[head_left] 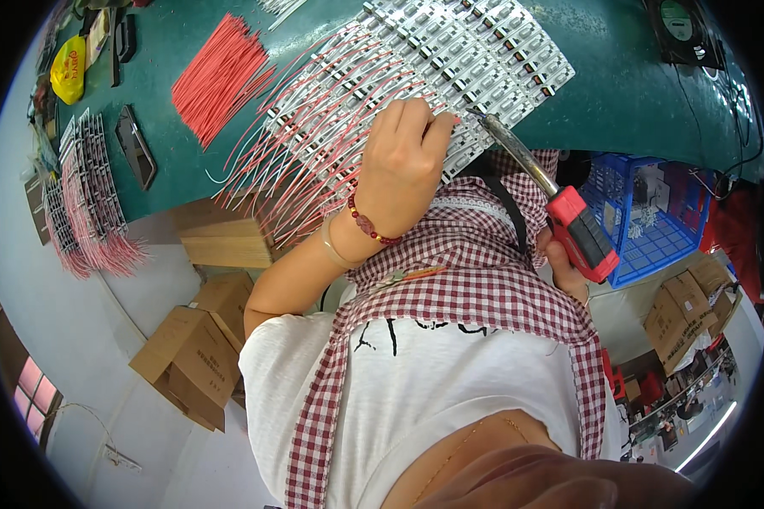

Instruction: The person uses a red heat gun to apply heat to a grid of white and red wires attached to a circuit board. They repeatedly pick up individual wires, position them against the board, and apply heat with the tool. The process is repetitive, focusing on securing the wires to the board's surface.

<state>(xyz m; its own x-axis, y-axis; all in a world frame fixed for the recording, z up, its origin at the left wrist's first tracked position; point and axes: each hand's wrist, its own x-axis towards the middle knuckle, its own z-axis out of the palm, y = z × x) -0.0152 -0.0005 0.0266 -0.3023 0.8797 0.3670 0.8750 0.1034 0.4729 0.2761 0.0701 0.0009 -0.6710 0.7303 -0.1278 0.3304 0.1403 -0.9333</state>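
My left hand (pixel 406 161) reaches over a large panel of small silvery circuit boards (pixel 484 51) laid in rows on the green table. Its thumb and fingers are pinched together, and the tip of a red wire (pixel 457 120) pokes out beside them. Many thin red and white wires (pixel 314 127) trail from the left part of the panel past my wrist. My right hand (pixel 564 268) grips a red and black soldering iron (pixel 579 231). Its metal tip touches or hovers just above the boards, right of my left fingers; I cannot tell which.
A bundle of loose red wires (pixel 219 81) lies left of the panel. Finished-looking wired boards (pixel 93 187) hang over the table's left edge. A blue plastic basket (pixel 654 216) stands at the right, below the table edge. Cardboard boxes (pixel 191 356) sit on the floor.
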